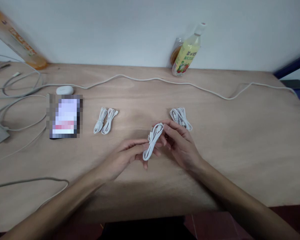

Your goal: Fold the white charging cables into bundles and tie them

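A coiled white cable (153,141), bound around its middle, is held between my two hands above the wooden table (227,133). My left hand (130,153) grips its lower left part, thumb on top and fingers underneath. At the cable's upper end, my right hand (182,143) pinches it between thumb and fingers. Just behind my right hand lie more coiled white cables (181,116), partly hidden by its fingers. Two bundled white cables, one on the left (100,120) and one on the right (110,121), rest side by side left of my hands.
A phone (66,116) and a white case (64,90) lie at the left, near loose looping cables (22,96). A long white cord (140,79) crosses the table's back. Two bottles, one orange (20,40) and one yellow-green (187,55), stand by the wall.
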Demonstrator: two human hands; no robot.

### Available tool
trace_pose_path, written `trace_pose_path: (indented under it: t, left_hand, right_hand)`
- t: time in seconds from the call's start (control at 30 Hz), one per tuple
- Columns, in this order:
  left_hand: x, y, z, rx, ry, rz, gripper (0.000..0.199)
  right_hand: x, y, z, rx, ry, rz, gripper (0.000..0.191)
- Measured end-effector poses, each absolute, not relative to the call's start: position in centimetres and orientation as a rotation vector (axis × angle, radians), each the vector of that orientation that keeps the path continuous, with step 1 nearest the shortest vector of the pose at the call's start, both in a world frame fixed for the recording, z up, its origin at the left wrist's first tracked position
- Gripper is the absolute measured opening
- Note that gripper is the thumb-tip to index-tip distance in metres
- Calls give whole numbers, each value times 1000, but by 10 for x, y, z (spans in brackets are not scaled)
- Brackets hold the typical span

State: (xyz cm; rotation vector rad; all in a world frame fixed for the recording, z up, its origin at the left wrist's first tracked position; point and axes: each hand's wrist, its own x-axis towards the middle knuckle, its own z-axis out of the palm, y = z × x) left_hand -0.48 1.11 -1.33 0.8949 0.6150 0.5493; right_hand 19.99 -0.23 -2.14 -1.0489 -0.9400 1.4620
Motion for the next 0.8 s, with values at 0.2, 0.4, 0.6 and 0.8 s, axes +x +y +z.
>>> trace_pose_path:
  t: [0.2, 0.4, 0.6, 0.8]
  left_hand:
    - [-5, 16, -4, 1202, 698, 389, 17]
    - [-6, 18, -8, 1224, 701, 388, 18]
    - [-5, 19, -6, 1231, 659, 403, 13]
    - [-4, 20, -3, 1192, 661, 408, 14]
  right_hand:
    - [199, -2, -23, -1046, -956, 1465, 34]
    - [198, -2, -25, -1050, -938, 1462, 28]
    - [199, -3, -26, -1098, -992, 1533, 37]
    - [195, -2, -21, -1009, -1043, 1598, 43]
